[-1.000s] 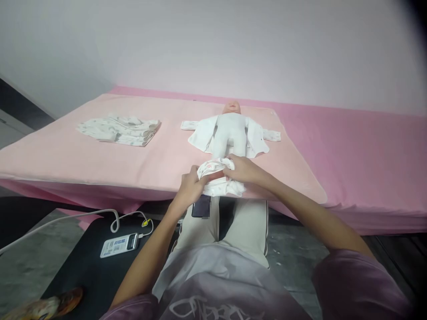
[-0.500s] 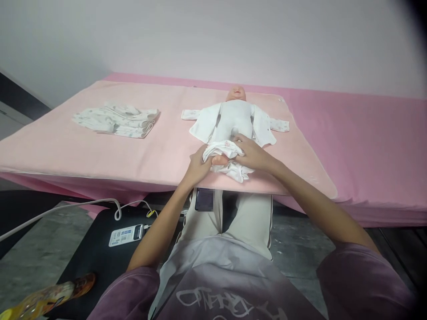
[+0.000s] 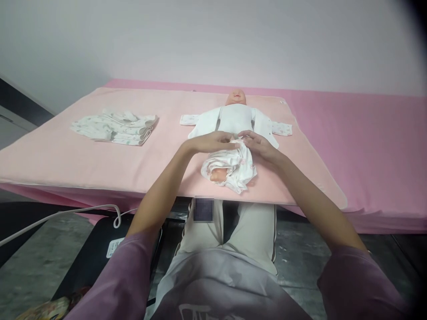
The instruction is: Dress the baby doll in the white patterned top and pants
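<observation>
A baby doll [image 3: 236, 97] lies on its back on the mat, head away from me. An opened white baby jacket [image 3: 204, 123] spreads at its sides, sleeves stretched outward over its arms. White printed baby pants [image 3: 230, 162] are bunched around the legs, and a bare foot [image 3: 219, 174] pokes out of one opening. My left hand [image 3: 215, 142] bends across the top of the pants, closed on their upper edge. Opposite it, my right hand [image 3: 259, 144] pinches the cloth near the right side. The two hands' fingertips nearly meet, and the legs are largely covered.
A folded pile of printed white cloth [image 3: 116, 126] sits at the left on the pale pink mat [image 3: 167, 160]. Darker pink cloth [image 3: 360, 151] covers the table at right. A white cable [image 3: 83, 210] and a dark seat [image 3: 86, 253] are below the front edge.
Both hands have shifted from around the foot opening up to the upper edge of the pants. The cloth is drawn further over the legs, with the foot showing at the near end.
</observation>
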The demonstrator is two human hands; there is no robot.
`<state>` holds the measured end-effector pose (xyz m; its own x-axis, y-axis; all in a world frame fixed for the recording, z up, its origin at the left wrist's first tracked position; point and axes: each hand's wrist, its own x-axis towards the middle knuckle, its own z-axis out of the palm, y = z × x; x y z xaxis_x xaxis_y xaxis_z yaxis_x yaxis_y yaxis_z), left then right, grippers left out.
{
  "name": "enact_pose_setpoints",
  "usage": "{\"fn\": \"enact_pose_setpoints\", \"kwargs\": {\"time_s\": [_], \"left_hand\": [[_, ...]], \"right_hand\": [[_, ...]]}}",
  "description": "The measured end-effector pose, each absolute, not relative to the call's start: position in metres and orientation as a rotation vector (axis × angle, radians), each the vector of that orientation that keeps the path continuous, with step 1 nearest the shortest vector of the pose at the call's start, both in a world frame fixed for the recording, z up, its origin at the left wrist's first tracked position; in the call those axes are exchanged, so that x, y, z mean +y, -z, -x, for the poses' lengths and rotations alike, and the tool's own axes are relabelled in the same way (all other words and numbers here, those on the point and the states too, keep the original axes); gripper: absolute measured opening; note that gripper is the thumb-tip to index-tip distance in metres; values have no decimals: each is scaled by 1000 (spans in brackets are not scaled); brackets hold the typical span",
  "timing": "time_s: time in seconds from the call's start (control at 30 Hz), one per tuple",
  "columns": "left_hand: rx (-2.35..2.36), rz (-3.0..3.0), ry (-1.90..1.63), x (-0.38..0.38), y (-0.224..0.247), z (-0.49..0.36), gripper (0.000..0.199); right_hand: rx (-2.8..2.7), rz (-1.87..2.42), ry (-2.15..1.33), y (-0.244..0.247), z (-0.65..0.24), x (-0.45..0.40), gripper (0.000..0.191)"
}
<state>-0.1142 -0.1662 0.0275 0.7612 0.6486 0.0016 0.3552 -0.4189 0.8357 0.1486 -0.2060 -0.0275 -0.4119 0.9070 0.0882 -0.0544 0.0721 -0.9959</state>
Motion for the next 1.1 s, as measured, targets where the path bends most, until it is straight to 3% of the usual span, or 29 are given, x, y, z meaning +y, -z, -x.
{"fn": "enact_pose_setpoints", "kwargs": {"time_s": [0.27, 0.5, 0.73, 0.97, 1.1], "left_hand": [[481, -1685, -251, -133, -6, 91, 48], [475, -1603, -221, -136, 2, 93, 49], [427, -1783, 90, -126, 2, 103, 51], [436, -1805, -283, -134, 7, 98, 44], [431, -1806, -215, -134, 7, 99, 47]], "right_hand": [[-1733, 1106, -1596, 13, -168, -197, 54], [-1882, 999, -1897, 12, -181, -187, 49], [-1720, 866, -1681, 25, -176, -201, 54], [-2000, 894, -1797, 10, -175, -207, 49], [-1863, 926, -1669, 17, -175, -212, 51]]}}
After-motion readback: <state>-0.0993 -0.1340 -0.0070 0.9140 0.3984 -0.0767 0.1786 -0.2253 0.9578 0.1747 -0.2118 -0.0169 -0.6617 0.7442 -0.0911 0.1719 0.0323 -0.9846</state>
